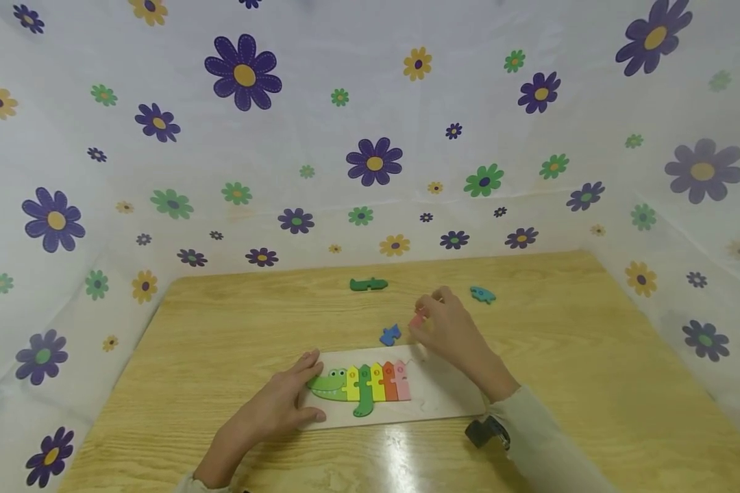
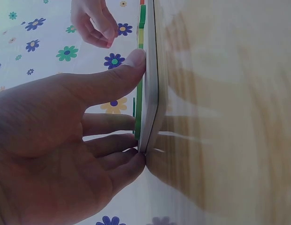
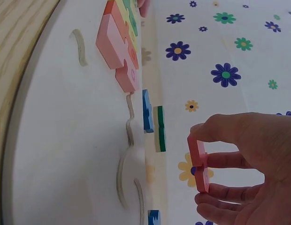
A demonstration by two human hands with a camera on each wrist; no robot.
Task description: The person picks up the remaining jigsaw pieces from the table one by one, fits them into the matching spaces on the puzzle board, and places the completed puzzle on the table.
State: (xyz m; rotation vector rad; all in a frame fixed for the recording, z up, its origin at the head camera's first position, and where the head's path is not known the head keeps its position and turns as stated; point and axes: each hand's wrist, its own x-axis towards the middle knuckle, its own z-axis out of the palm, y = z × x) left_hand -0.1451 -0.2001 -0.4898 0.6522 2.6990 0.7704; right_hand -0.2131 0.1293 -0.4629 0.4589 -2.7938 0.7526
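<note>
A pale wooden puzzle board (image 1: pixel 447 397) lies on the table with a crocodile puzzle (image 1: pixel 329 385) partly laid in it: green head, then yellow, green, yellow, red and pink pieces in a row. My left hand (image 1: pixel 277 404) rests at the board's left end, thumb and fingers spread along it, the fingertips at its edge in the left wrist view. Above the table beyond the board, my right hand (image 1: pixel 450 329) pinches a pink puzzle piece (image 3: pixel 199 164) between thumb and fingers. Just behind the board lies a blue puzzle piece (image 1: pixel 391 335), left of that hand.
Farther back lie a long dark green puzzle piece (image 1: pixel 368 284) and a light blue puzzle piece (image 1: pixel 483 294). Curved grooves (image 3: pixel 123 178) mark the board's bare right part. A flower-printed white sheet (image 1: pixel 308 137) hangs around the wooden table (image 1: pixel 222 322).
</note>
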